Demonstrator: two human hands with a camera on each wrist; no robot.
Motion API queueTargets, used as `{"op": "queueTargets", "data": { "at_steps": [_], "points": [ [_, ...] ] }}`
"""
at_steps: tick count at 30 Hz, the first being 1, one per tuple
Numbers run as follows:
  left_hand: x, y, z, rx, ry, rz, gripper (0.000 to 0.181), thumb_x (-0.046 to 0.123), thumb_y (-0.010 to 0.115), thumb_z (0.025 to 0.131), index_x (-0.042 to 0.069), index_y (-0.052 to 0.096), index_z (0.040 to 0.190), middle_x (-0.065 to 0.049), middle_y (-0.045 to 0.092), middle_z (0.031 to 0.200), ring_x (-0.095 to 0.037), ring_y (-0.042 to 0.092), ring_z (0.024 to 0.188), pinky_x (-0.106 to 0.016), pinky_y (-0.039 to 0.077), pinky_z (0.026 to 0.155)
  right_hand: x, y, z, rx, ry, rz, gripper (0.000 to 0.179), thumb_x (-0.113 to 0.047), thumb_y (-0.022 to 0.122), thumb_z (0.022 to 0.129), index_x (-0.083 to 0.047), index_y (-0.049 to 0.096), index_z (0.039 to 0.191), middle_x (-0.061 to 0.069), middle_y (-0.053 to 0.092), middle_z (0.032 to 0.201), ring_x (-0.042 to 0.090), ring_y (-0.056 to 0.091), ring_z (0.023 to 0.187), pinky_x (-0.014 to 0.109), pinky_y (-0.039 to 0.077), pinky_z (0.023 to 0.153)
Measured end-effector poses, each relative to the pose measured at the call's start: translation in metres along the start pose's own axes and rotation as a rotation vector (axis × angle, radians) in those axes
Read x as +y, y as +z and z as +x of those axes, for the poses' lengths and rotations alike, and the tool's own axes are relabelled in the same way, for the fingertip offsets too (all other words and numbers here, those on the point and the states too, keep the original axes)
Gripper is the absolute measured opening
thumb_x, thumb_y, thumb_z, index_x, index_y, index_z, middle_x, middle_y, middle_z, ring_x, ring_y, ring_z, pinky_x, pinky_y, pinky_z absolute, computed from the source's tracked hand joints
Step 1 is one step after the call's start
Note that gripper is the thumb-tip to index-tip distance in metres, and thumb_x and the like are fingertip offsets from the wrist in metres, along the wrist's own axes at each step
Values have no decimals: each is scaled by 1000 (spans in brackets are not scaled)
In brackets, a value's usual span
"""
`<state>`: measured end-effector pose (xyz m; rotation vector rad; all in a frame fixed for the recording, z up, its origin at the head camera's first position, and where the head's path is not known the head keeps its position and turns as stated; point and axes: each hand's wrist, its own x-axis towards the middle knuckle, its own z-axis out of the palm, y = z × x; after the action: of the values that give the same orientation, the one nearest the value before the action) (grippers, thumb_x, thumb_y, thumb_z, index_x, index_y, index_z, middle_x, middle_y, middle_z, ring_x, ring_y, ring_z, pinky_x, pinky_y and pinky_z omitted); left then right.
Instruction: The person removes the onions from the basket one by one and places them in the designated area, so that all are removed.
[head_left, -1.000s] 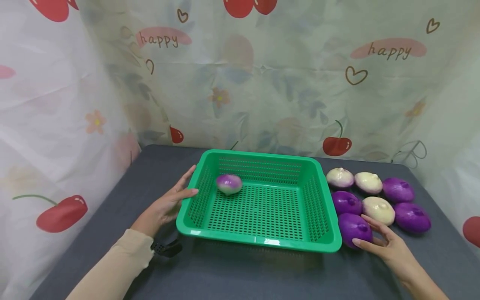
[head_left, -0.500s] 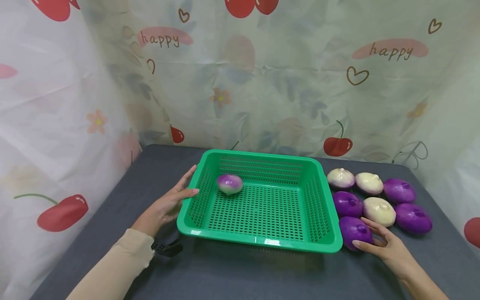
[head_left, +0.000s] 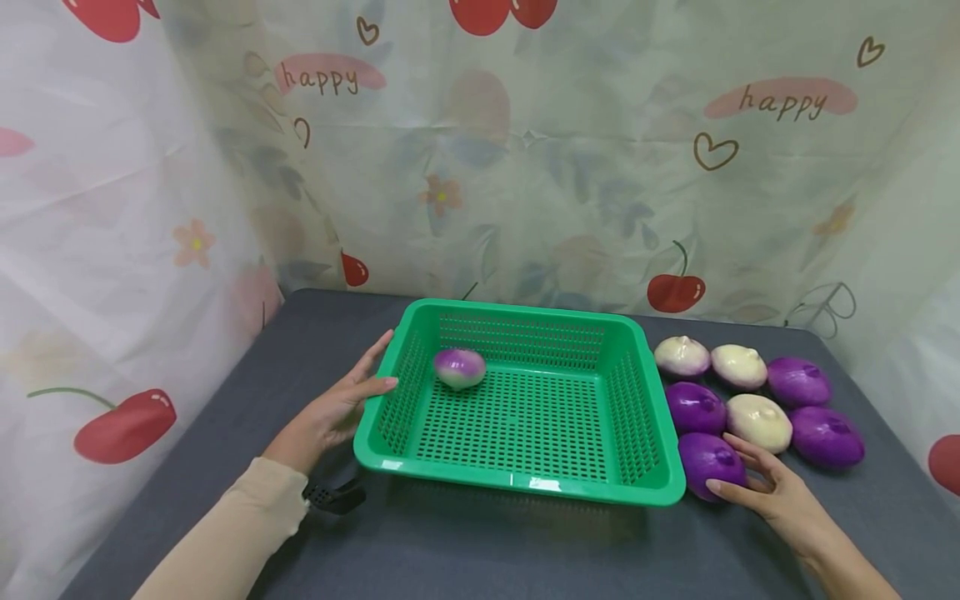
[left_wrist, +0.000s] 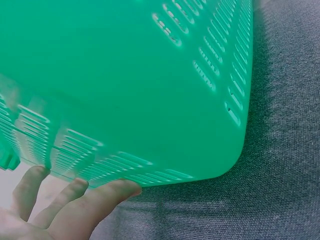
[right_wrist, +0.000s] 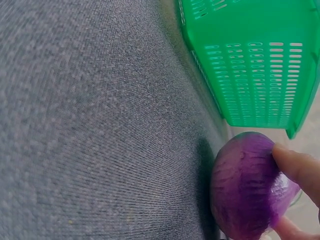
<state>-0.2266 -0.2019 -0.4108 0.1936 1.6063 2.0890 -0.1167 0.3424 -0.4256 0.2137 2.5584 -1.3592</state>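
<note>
A green perforated plastic basket (head_left: 510,487) stands mid-table, a purple-and-white onion (head_left: 459,368) inside near its left end. My left hand (head_left: 337,410) holds the basket's left side, thumb over the rim and fingers against the outer wall. In the left wrist view, the fingertips (left_wrist: 125,187) touch the slotted side. To the basket's right, my right hand (head_left: 780,496) grips a purple onion (head_left: 705,465) between thumb and fingers. The right wrist view shows this purple onion (right_wrist: 242,187) low over the dark cloth, just beside the basket (right_wrist: 255,85).
Several more onions lie grouped at the right: whitish ones (head_left: 759,422) and purple ones (head_left: 827,437), close to the basket's right side. Dark grey cloth (head_left: 480,550) covers the table. A printed curtain (head_left: 525,208) hangs behind. A black strap (head_left: 337,497) is at my left wrist.
Both hands, the basket and the onions keep their places. The whole head view has shifted very slightly since the earliest frame.
</note>
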Motion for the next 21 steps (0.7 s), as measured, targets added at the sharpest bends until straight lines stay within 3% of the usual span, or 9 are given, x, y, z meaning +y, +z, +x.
{"op": "queueTargets", "data": {
  "at_steps": [4, 10, 17, 21],
  "points": [
    [0, 0, 0, 1, -1, 2, 78, 11, 52, 100, 53, 9, 150, -12, 13, 160, -40, 34, 136, -53, 48, 94, 0, 0, 0, -4, -10, -2, 83, -31, 63, 95, -2, 13, 154, 29, 26, 149, 50, 39, 130, 41, 46, 91],
    [1, 1, -1, -5, -2, -3, 80, 10, 52, 99, 52, 8, 151, -12, 12, 160, -39, 35, 136, -51, 48, 93, -1, -1, -1, -23, -6, 26, 83, -30, 62, 95, -2, 11, 154, 31, 23, 150, 53, 32, 133, 44, 45, 94],
    [2, 2, -1, -7, -4, -13, 81, 10, 53, 99, 51, 7, 151, -12, 12, 160, -39, 34, 137, -52, 48, 93, -1, -1, -1, -21, -20, 20, 82, -29, 62, 95, -1, 12, 154, 30, 25, 150, 52, 35, 133, 25, 47, 82],
    [2, 2, -1, -9, -3, -8, 80, 10, 52, 99, 51, 7, 151, -12, 12, 160, -39, 33, 137, -52, 48, 94, -1, -2, -1, -21, -20, 9, 82, -30, 62, 95, -2, 12, 154, 30, 26, 150, 51, 37, 132, 30, 47, 86]
  ]
}}
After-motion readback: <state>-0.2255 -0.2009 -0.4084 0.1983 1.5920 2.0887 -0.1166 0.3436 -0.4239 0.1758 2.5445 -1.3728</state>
